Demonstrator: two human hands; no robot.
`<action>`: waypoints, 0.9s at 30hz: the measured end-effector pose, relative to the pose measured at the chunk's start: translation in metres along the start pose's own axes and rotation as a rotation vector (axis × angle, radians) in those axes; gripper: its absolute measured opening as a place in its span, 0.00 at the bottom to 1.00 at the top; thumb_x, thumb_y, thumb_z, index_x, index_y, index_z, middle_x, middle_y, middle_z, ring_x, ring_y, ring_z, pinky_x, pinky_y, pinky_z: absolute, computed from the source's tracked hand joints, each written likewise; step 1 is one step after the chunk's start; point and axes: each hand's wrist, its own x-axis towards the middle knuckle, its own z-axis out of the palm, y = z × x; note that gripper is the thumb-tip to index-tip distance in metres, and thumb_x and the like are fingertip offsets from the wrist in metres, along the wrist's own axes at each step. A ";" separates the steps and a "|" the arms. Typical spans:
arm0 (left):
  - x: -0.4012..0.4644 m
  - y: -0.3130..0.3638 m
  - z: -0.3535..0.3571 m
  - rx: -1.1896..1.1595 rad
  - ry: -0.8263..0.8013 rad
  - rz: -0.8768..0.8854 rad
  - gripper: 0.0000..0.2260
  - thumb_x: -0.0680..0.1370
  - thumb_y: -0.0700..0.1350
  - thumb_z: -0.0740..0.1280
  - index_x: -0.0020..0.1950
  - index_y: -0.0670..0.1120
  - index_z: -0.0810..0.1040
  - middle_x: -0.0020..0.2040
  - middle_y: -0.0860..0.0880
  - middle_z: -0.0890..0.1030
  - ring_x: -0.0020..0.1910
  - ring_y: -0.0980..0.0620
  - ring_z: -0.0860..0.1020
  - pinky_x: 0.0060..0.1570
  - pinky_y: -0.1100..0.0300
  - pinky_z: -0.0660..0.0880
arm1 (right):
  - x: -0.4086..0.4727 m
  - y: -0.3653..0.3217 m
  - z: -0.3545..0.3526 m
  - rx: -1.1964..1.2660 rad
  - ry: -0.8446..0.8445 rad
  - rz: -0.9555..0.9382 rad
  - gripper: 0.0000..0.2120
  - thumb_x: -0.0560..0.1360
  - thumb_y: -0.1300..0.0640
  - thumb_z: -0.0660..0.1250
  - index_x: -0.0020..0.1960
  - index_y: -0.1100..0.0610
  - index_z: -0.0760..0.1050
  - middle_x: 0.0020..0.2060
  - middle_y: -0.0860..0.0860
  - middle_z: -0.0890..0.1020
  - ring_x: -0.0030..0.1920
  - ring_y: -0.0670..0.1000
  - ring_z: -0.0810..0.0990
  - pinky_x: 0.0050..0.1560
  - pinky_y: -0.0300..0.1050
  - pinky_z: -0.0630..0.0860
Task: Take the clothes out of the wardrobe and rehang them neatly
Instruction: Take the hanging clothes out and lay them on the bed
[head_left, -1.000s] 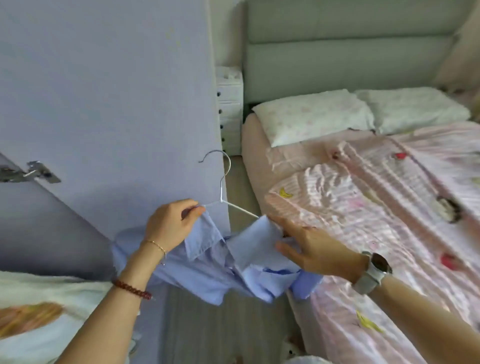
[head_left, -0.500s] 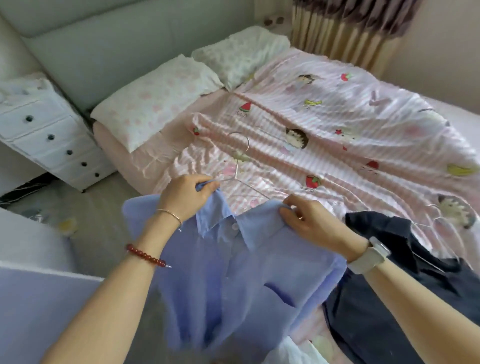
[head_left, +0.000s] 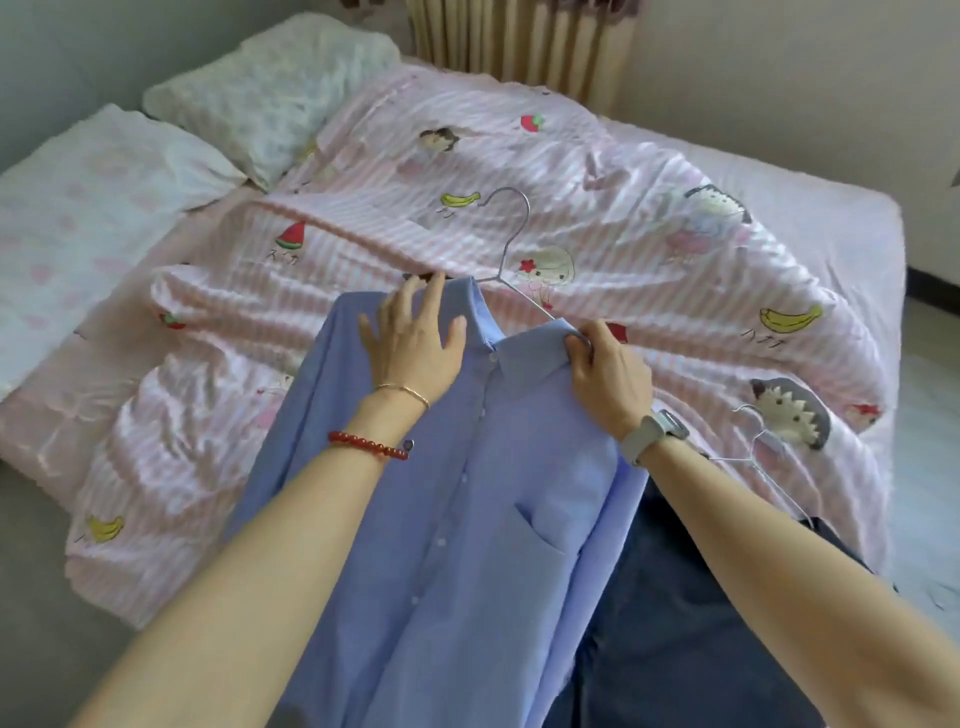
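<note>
The left hand (head_left: 415, 345) lies flat with fingers spread wide on the shoulder of the light blue button-up cotton shirt (head_left: 467, 519). The right hand (head_left: 610, 379) pinches the shirt's collar tip, at the arm of the thin silver wire hanger (head_left: 511, 244) that sits inside the shirt. The shirt lies front up on the pink striped cartoon-print quilt (head_left: 623, 234), partly over a dark navy garment (head_left: 675, 623). A second wire hanger (head_left: 756, 441) rests just beside the right wrist.

The bed (head_left: 810, 171) carries a pink striped cartoon-print quilt (head_left: 597, 171) and two white pillows (head_left: 270, 78); on the quilt lie a light-blue button shirt (head_left: 467, 545), a dark navy garment (head_left: 691, 623) and a wire hanger (head_left: 753, 441).
</note>
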 end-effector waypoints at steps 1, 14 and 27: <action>-0.009 -0.007 0.022 0.029 -0.097 -0.005 0.26 0.80 0.53 0.56 0.76 0.54 0.52 0.76 0.48 0.54 0.74 0.45 0.52 0.71 0.40 0.46 | 0.013 0.011 0.014 -0.003 -0.015 0.012 0.11 0.79 0.53 0.54 0.54 0.60 0.70 0.48 0.63 0.80 0.49 0.65 0.76 0.41 0.50 0.65; -0.082 -0.124 0.233 0.395 -0.588 -0.062 0.29 0.78 0.65 0.47 0.75 0.59 0.40 0.76 0.51 0.35 0.73 0.43 0.34 0.65 0.31 0.39 | 0.072 0.136 0.191 -0.305 -0.237 0.159 0.19 0.78 0.57 0.55 0.69 0.54 0.62 0.65 0.59 0.66 0.66 0.60 0.63 0.58 0.55 0.65; -0.083 -0.157 0.097 0.212 -0.135 -0.034 0.22 0.73 0.47 0.65 0.67 0.45 0.72 0.69 0.39 0.69 0.67 0.38 0.68 0.61 0.34 0.63 | -0.014 -0.020 0.168 -0.272 -0.261 -0.234 0.28 0.76 0.49 0.47 0.74 0.53 0.54 0.74 0.56 0.57 0.75 0.58 0.51 0.70 0.63 0.47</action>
